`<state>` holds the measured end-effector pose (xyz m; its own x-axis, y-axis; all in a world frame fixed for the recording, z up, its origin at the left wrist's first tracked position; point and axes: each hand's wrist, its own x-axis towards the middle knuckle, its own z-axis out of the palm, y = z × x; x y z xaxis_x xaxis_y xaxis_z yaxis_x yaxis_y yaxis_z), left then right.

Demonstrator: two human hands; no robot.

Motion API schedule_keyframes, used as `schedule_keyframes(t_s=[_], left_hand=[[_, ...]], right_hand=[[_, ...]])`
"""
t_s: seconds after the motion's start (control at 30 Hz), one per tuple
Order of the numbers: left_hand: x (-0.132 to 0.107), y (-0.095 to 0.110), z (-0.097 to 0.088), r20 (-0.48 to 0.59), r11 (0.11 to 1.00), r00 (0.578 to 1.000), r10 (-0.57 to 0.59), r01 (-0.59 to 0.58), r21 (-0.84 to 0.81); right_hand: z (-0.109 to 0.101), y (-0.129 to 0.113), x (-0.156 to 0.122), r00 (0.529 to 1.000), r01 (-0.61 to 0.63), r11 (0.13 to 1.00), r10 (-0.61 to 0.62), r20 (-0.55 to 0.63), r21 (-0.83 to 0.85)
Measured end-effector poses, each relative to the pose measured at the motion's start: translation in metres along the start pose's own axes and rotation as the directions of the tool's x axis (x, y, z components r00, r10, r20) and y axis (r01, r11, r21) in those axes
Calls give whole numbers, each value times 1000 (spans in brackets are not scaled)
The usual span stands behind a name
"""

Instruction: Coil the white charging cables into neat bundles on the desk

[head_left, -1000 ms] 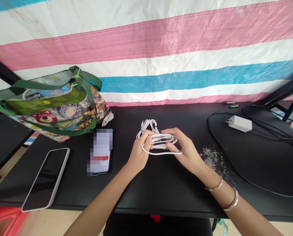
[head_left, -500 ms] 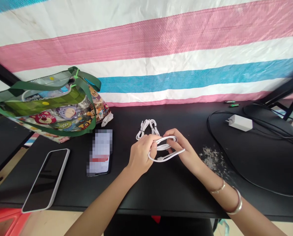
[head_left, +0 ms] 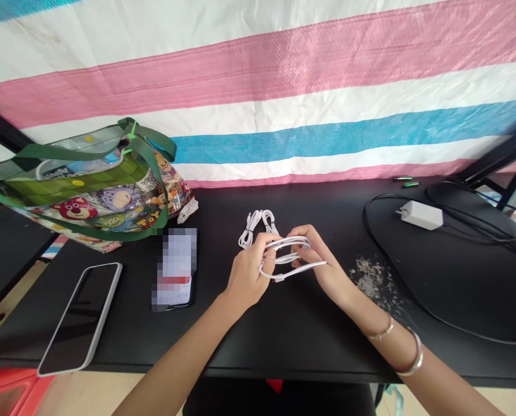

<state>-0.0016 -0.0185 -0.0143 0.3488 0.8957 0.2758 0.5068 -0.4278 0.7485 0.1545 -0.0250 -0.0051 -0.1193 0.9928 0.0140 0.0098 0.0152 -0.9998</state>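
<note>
A white charging cable [head_left: 293, 269], wound in loose loops, is held between both hands above the black table. My left hand [head_left: 249, 269] pinches the left side of the loops, thumb on the near side. On the right side, my right hand [head_left: 320, 260] grips the same coil, its fingers partly hidden behind the strands. One connector hangs at the lower left of the coil, and a loose length runs over to the right hand. Just beyond my left hand lies a tied bundle of white cables [head_left: 254, 226], bound with dark ties.
Leftward are a clear cartoon tote bag [head_left: 123, 202], a phone with blurred screen [head_left: 175, 268] and a white-edged phone [head_left: 82, 318]. Rightward lie a white power adapter [head_left: 422, 215], a black cord [head_left: 388, 254] and two small green batteries [head_left: 409, 185]. A striped tarp [head_left: 284, 75] hangs behind.
The cable loops have shifted slightly and spread a little between my hands. Both hands keep their grip in nearly the same place; the table things stay put.
</note>
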Motion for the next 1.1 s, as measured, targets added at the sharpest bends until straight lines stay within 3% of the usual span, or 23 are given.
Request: schedule_keyframes(t_s=[0.13,0.23,0.4,0.63,0.97,1.1], left_hand=[[1,0,-2,129,992,987,-95,104,-68],[2,2,-4,155,985,982,-110,129,-117],[1,0,-2,123,987,987,-105,118,-106],[-1,-2,0,59,999,997,-47,48,-14],[0,8,-4,53,959,990,-128,137,-248],[1,9,-6,60,951,988,-141,152,-271]], right_hand=[[-1,1,0,1000,8,999,-7,9,-37],[-1,2,0,999,36,999,-36,21,-36],[-2,4,1,998,60,995,-57,38,-86],[0,5,-1,993,110,983,-115,-30,-146],[-2,4,-1,985,174,974,-173,22,-146],[-5,0,0,984,176,968,-172,38,-178]])
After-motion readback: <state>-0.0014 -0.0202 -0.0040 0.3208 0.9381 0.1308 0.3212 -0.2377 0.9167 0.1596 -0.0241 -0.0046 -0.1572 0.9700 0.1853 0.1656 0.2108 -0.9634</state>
